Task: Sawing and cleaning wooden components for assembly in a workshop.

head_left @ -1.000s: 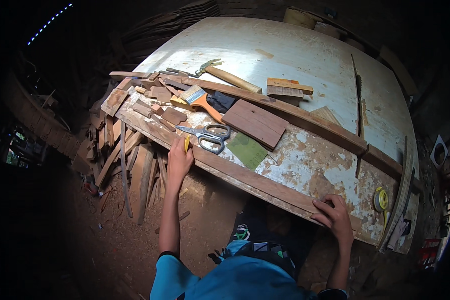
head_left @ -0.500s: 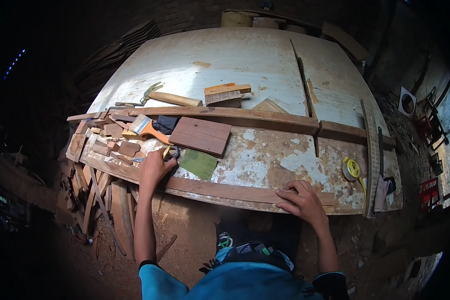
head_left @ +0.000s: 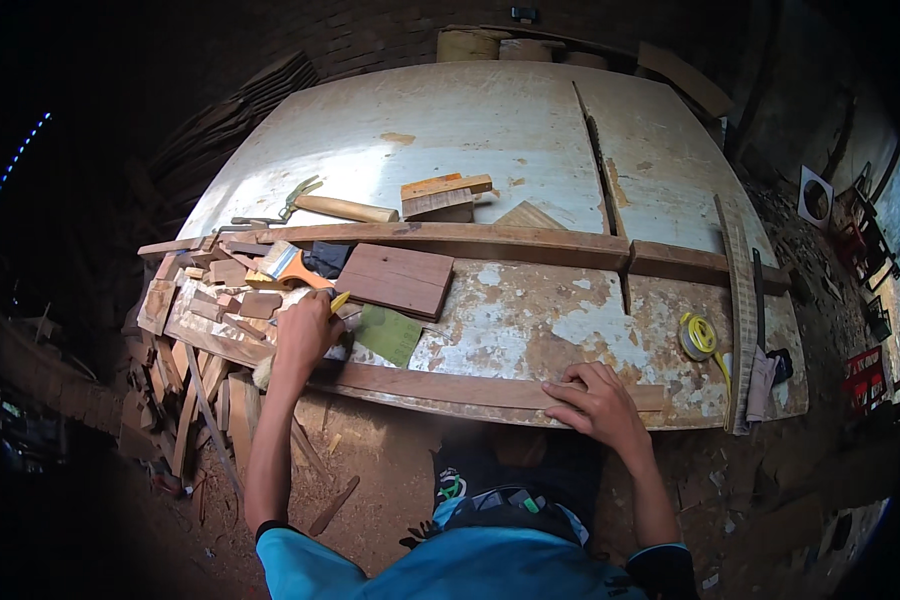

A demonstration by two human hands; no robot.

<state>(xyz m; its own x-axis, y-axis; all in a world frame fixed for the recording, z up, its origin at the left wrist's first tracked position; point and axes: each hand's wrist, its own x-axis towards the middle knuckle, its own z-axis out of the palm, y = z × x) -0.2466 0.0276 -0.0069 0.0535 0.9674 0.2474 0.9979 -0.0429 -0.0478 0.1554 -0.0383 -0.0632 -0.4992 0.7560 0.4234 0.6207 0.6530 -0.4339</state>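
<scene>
Strip of smooth brown wood, long, thin and flat (head_left: 440,383), lies along the near edge of the white-painted, peeling wooden table (head_left: 510,330) in the head view. My right grip (head_left: 600,400) sits across it toward its right end, thumb and fingers bent; whether they pinch or only press, I cannot tell. My left grip (head_left: 305,335), just beyond the strip's left part, is curled, pinching a small slender yellow piece (head_left: 341,301). As I judge it, the strip is laid out and steadied; how much is left I cannot tell. The olive-green rectangular sandpaper sheet (head_left: 388,335) lies beyond the strip. A second ago my left grip was at the strip, with dark-handled metal scissors in full view beyond; now it covers roughly that spot. My right grip stays across the strip.
</scene>
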